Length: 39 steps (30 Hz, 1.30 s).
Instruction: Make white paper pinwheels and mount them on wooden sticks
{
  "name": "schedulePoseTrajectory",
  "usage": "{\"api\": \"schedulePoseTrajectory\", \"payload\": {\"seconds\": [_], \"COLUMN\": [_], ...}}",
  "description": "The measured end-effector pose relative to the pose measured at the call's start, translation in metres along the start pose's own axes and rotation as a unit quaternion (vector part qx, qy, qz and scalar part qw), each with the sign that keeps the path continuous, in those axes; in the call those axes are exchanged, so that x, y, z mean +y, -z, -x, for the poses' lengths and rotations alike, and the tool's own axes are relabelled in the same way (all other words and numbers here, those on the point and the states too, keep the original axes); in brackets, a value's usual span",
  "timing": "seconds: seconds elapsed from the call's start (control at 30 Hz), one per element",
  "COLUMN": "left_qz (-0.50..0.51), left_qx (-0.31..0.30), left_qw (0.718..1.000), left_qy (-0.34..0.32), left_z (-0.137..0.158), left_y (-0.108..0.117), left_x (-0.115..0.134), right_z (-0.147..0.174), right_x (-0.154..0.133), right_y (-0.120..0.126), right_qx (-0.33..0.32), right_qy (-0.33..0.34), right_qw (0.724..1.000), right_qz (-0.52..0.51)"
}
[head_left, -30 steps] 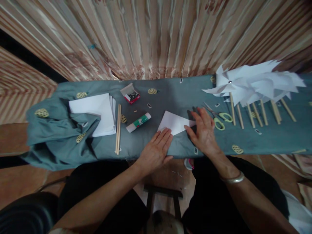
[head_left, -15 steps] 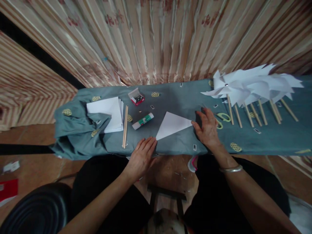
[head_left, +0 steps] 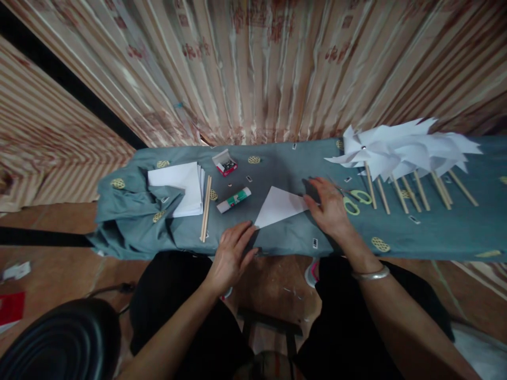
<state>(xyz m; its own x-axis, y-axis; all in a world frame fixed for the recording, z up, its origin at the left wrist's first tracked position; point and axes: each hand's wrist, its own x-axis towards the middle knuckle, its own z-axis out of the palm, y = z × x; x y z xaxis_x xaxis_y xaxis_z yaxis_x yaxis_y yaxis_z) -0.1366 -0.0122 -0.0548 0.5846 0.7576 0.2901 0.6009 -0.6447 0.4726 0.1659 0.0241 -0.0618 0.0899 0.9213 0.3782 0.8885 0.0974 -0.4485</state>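
A white sheet of paper folded into a triangle (head_left: 277,206) lies on the blue-green cloth in front of me. My left hand (head_left: 232,253) rests at its lower left corner, fingers stretched out and thumb apart. At the right corner, my right hand (head_left: 327,206) touches the paper with its thumb, the other fingers spread on the cloth. Left of the folded paper are a glue stick (head_left: 234,200) and a pair of thin wooden sticks (head_left: 206,209). Green-handled scissors (head_left: 351,207) lie just right of my right hand, their blades partly hidden by it.
Several white paper pinwheels (head_left: 412,150) on wooden sticks overlap at the right. A stack of white paper (head_left: 178,182) sits at the left, partly under bunched cloth (head_left: 130,211). An open small red-and-white box (head_left: 225,163) of metal pieces stands near the back edge, before a curtain (head_left: 269,79).
My right hand has slid inward along the paper's right corner, its thumb now over the tip. On my left hand the thumb has spread away from the fingers. The view has shifted slightly.
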Motion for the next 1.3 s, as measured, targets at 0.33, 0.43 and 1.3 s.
{"api": "schedulePoseTrajectory", "payload": {"seconds": [0.33,0.43,1.3], "left_qz": [0.051,0.057,0.32], "left_qx": [0.026,0.035,0.094], "left_qw": [0.996,0.994,0.923], "left_qy": [0.072,0.081,0.193], "left_z": [-0.018,-0.02,-0.036], "left_y": [-0.013,-0.016,-0.005], "left_x": [-0.003,-0.004,-0.004], "right_z": [-0.014,-0.015,-0.002], "right_x": [-0.027,-0.031,-0.046], "right_y": [-0.013,-0.011,0.037], "right_qx": [-0.138,-0.129,-0.083], "right_qy": [0.024,0.043,0.051], "right_qw": [0.99,0.99,0.972], "right_qz": [-0.012,-0.029,-0.214]}}
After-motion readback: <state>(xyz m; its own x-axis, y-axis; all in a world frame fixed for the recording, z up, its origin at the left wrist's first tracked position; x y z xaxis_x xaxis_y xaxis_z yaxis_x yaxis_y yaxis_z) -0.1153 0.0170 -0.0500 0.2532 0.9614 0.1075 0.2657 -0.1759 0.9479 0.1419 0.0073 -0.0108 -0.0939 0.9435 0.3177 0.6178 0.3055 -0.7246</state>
